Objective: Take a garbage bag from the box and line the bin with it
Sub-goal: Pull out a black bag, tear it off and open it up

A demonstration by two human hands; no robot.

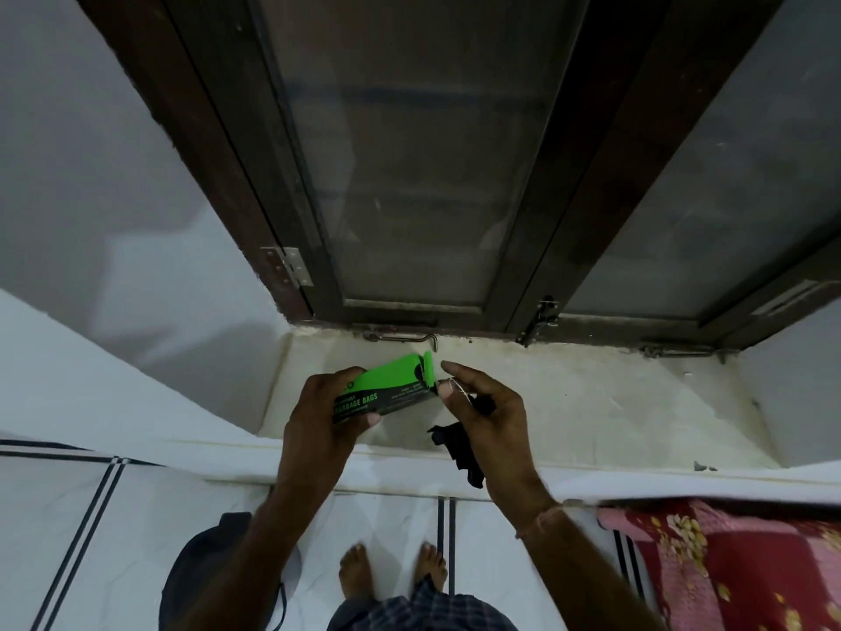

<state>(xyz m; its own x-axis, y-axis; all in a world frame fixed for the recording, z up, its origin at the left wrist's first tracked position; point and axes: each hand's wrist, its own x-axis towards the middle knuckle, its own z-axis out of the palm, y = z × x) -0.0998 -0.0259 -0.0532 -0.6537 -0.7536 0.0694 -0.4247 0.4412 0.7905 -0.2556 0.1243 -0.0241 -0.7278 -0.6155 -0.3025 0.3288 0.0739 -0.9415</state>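
Observation:
My left hand [325, 412] grips a green and black garbage bag box [387, 389] over a pale window sill [591, 403]; the box's end flap stands open toward the right. My right hand [487, 412] is just right of that open end and holds a folded black garbage bag [459, 450], which hangs down below the palm. The forefinger and thumb are stretched toward the flap. A dark bin [200, 571] stands on the floor at the lower left, partly hidden by my left forearm.
A dark wooden window frame [546, 175] with frosted panes rises behind the sill. A red flowered cloth [728, 571] lies at the lower right. White floor tiles with dark lines and my bare feet [391, 573] are below.

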